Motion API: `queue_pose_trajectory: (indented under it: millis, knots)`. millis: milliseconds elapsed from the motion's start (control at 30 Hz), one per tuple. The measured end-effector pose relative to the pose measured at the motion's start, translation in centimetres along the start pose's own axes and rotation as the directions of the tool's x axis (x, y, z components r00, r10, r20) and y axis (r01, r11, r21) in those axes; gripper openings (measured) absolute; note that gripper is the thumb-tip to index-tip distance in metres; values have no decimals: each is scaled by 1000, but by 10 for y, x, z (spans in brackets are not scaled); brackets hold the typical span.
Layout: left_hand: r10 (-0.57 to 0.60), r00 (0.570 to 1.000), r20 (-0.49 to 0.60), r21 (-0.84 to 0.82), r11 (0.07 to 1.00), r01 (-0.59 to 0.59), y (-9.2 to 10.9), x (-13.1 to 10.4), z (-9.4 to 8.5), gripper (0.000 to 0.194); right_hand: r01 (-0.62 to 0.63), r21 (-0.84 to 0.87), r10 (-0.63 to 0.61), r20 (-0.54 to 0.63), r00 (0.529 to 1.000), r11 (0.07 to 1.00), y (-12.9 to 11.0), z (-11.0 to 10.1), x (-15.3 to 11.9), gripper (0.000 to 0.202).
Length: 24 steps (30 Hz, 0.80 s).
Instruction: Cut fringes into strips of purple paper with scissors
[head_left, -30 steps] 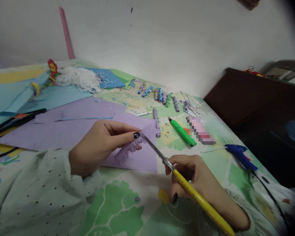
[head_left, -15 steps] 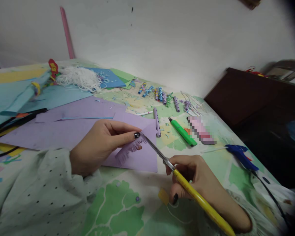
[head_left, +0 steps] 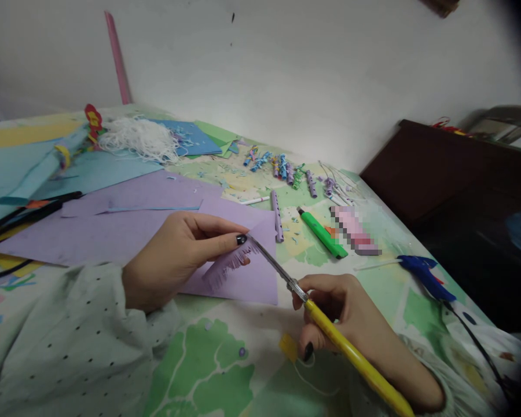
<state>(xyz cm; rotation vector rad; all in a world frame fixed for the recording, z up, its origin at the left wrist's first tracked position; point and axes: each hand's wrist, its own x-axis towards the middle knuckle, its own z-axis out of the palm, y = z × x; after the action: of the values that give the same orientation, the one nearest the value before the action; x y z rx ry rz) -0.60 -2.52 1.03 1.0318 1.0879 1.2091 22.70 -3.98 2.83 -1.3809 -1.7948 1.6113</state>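
My left hand (head_left: 186,249) pinches a purple paper strip (head_left: 226,267) between thumb and fingers, with fine fringe cuts along its lower edge. It is held over large purple sheets (head_left: 247,284) on the table. My right hand (head_left: 334,313) is closed on yellow-handled scissors (head_left: 347,350). The blades point up and left, with their tips at the strip beside my left thumb. A yellow tag (head_left: 288,347) on a white string lies near my right thumb.
Beyond my hands are a green cutter (head_left: 323,233), a purple tube (head_left: 277,217), small curled paper pieces (head_left: 283,166) and white string (head_left: 139,139). A blue glue gun (head_left: 425,278) with a cord lies right. Light-blue sheets (head_left: 113,172) spread left.
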Motion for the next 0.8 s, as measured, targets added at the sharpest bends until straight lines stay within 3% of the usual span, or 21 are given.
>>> queue_pose_trajectory:
  millis: [400,667,800]
  knots:
    - [4,1000,13,4,1000,-4,2,1,2,10,86,-19,-85,34,996,996,0,0,0,56]
    - [-45,998,32,-170,984,49,3,-1,3,7,117,-41,-116,31,993,992,-2,0,-4,54]
    - [-26,999,39,-127,991,31,2,-1,2,8,96,-10,-95,25,995,995,-3,0,-3,54]
